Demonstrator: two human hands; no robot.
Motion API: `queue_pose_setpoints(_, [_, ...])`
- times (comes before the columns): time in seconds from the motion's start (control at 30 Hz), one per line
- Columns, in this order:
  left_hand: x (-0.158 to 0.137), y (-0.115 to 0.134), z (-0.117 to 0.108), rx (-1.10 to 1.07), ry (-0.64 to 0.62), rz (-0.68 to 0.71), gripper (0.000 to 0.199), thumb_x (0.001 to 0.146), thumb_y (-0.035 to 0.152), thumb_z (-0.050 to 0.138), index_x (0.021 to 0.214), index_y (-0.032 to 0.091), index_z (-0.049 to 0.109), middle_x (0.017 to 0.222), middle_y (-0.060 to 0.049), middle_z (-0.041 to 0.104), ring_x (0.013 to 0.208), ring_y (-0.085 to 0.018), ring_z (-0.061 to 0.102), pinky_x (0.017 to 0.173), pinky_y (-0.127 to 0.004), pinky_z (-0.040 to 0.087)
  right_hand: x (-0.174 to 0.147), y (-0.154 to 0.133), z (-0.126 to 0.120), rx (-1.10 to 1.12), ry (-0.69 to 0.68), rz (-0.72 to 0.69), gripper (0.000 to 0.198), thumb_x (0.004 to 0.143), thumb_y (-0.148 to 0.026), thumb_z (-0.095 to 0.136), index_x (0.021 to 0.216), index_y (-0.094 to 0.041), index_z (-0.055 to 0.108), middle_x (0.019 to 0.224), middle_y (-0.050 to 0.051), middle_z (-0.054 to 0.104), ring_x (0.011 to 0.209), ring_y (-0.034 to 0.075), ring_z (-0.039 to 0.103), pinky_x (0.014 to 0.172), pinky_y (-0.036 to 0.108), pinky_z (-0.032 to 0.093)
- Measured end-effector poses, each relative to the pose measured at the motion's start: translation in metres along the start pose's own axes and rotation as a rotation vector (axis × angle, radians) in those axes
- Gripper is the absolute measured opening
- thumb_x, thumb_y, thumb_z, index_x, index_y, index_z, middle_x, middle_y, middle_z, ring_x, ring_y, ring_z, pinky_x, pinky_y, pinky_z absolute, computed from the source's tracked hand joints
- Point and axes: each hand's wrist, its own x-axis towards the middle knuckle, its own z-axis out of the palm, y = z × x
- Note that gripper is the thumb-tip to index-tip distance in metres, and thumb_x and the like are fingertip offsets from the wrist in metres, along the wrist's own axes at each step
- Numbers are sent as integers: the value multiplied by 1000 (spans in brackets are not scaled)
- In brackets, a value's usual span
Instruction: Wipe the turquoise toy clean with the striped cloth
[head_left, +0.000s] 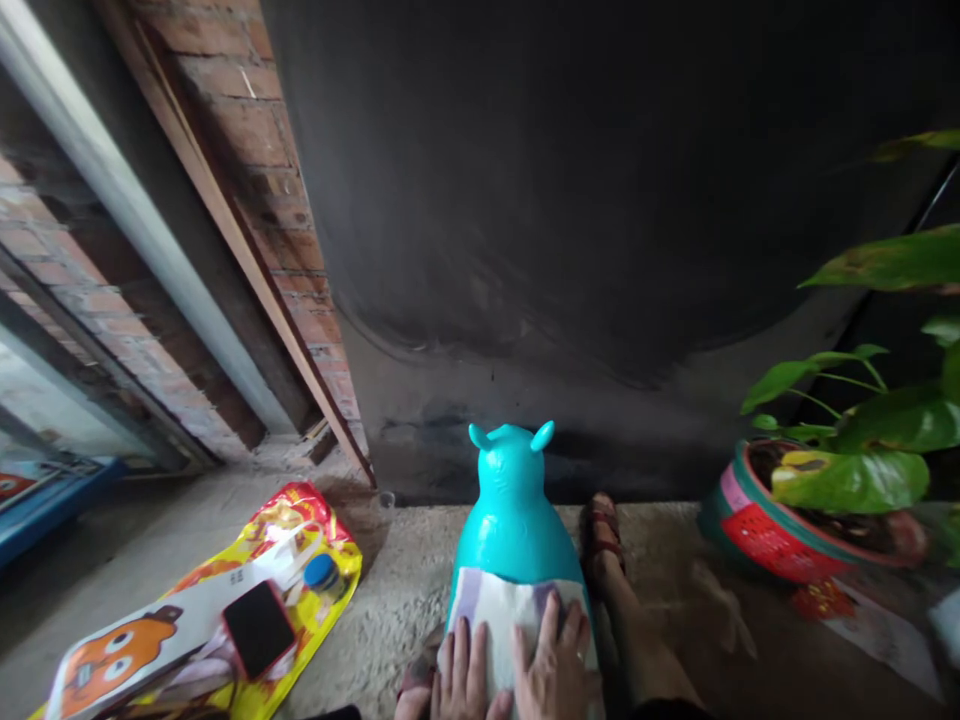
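Observation:
A turquoise animal-shaped bouncy toy (516, 530) with two small ears stands upright between my feet, its head toward the dark panel. Over its back lies a white cloth (498, 600) with pale purple stripes. My left hand (466, 680) rests flat on the cloth, fingers stretched out. Beside it, on the right, my right hand (556, 665) also presses flat on the cloth with its fingers spread and a ring on one finger. Neither hand grips anything. The lower part of the toy is hidden by the cloth and my hands.
Left on the concrete floor is a yellow bag (300, 660) bearing a phone (259, 628), a blue-capped jar (322, 574) and a white box (172, 640). A potted plant (780, 545) stands right. Ahead rises a dark panel (562, 250); a wooden strip (247, 250) leans by the bricks.

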Motion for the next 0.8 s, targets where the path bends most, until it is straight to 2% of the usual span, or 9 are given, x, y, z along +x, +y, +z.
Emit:
queue_pose_setpoints(0.13, [31, 22, -18, 7, -23, -7, 68, 84, 50, 46, 144, 24, 28, 155, -7, 16, 144, -31, 18, 112, -53, 28, 54, -16, -16, 67, -84, 13, 68, 92, -54, 22, 146, -14, 25, 150, 23, 26, 136, 40, 25, 86, 66, 40])
queue_pose_setpoints(0.27, [69, 50, -31, 56, 39, -2, 67, 86, 46, 45, 145, 26, 23, 157, -8, 12, 145, -32, 9, 113, -57, 23, 109, -15, -20, 207, -188, -22, 67, 94, -56, 20, 149, -18, 17, 153, 18, 19, 140, 35, 20, 95, 63, 37])
queue_pose_setpoints(0.43, [94, 74, -45, 86, 61, 58, 69, 87, 43, 45, 146, 22, 19, 158, -11, 3, 145, -34, -4, 113, -59, 19, 158, -9, -17, 291, -214, -90, 63, 95, -57, 20, 148, -25, 20, 152, 10, 28, 138, 26, 29, 100, 48, 41])
queue_pose_setpoints(0.53, [93, 79, -53, 102, 67, 63, 66, 88, 42, 43, 146, 21, 19, 158, -12, 3, 145, -33, -4, 113, -59, 19, 150, -5, -14, 294, -203, -77, 59, 96, -53, 21, 148, -25, 22, 150, 9, 32, 136, 24, 33, 96, 42, 45])
queue_pose_setpoints(0.67, [74, 72, -55, 95, 35, 135, 63, 88, 41, 41, 146, 27, 19, 158, -7, 3, 145, -31, -2, 114, -58, 18, 91, 13, -11, 239, -200, -32, 57, 94, -49, 31, 144, -21, 34, 147, 13, 37, 135, 30, 34, 95, 46, 45])
queue_pose_setpoints(0.73, [57, 65, -51, 98, -15, 199, 64, 86, 43, 45, 145, 33, 21, 158, -2, 4, 146, -31, -1, 114, -60, 16, 68, 29, -15, 177, -162, -87, 54, 91, -51, 38, 139, -28, 42, 142, 10, 45, 131, 32, 40, 99, 49, 43])
queue_pose_setpoints(0.8, [41, 58, -46, 101, -83, 243, 66, 83, 45, 51, 143, 38, 25, 156, 1, 7, 145, -32, 3, 114, -62, 14, 69, 44, -26, 99, -80, -162, 55, 87, -59, 42, 138, -37, 43, 137, 4, 51, 128, 33, 44, 100, 52, 42])
